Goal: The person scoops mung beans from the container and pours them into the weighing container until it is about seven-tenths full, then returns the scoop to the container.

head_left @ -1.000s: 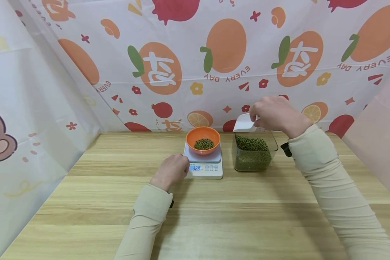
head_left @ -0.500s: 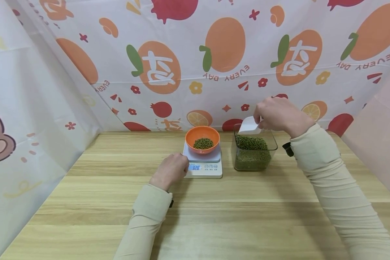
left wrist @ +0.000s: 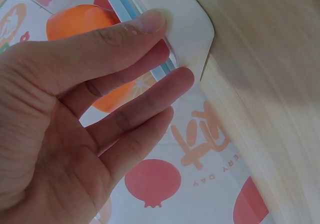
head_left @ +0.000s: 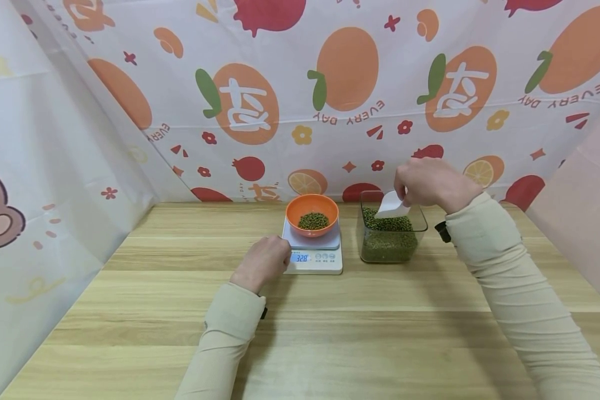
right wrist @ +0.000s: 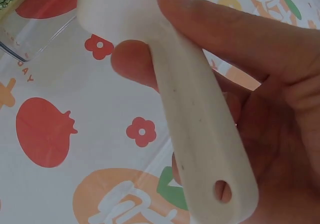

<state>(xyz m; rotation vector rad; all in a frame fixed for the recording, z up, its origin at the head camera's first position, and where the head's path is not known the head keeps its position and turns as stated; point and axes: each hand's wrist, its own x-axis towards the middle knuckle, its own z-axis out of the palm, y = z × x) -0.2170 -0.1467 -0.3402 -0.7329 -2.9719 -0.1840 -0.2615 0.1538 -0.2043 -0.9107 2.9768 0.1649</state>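
The right hand (head_left: 432, 182) pinches the handle of a white scoop (head_left: 393, 206) between thumb and fingers, high on the right of centre in the head view. The scoop's blade tilts down inside the mouth of a clear container (head_left: 390, 244), its lower edge against the green beans (head_left: 396, 224); whether it has dug in, I cannot tell. Past the blade, the container's right rim lies under the wrist.

The left hand (head_left: 264, 260) is at the front left corner of a white scale (head_left: 314, 269). The left wrist view shows thumb and fingers spread apart and nearly straight, the thumb tip lying over that corner; how firmly it presses cannot be told. On the scale's plate stands an orange bowl (head_left: 299, 210) partly filled with green beans.

A narrow strip of worktop (head_left: 355, 333) separates scale and container. Both stand close to its back edge, near a fruit-print cloth (head_left: 300, 155). From their front edges, wood runs to the bottom of the frame, crossed by both sleeves.
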